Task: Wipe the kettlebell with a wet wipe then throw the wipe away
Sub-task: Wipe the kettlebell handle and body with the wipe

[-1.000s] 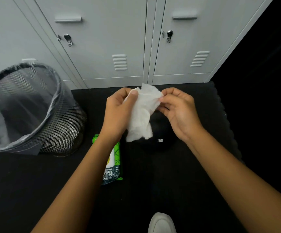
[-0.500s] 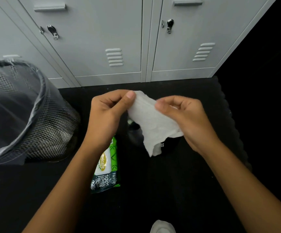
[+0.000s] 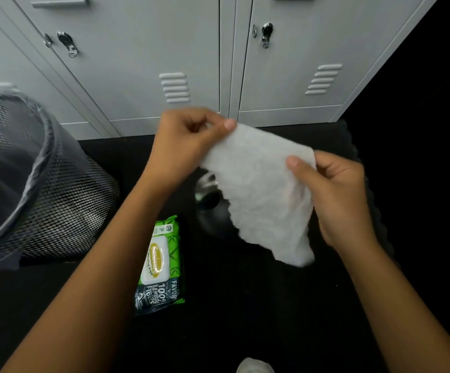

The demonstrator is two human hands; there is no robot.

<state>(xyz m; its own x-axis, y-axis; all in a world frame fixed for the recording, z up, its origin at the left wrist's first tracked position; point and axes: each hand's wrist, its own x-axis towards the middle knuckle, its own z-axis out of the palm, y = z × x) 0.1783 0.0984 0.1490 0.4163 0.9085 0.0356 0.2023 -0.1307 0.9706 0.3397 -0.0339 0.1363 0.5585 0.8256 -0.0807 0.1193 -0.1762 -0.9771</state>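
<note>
A white wet wipe (image 3: 261, 189) is stretched out flat between both hands above the floor. My left hand (image 3: 183, 146) pinches its upper left corner. Its right edge is pinched by my right hand (image 3: 336, 195). The black kettlebell (image 3: 210, 211) stands on the dark floor mat right under the wipe, and only its left side shows, with a pale glint on it. A black mesh bin (image 3: 38, 184) lined with a clear bag stands to the left.
A green pack of wipes (image 3: 160, 265) lies flat on the mat left of the kettlebell. Grey metal lockers (image 3: 164, 63) close off the far side. The toe of a white shoe (image 3: 254, 366) shows at the bottom edge.
The hands have moved apart and spread the crumpled wipe into a flat sheet. The view has tilted down and closer, so the bin sits further left.
</note>
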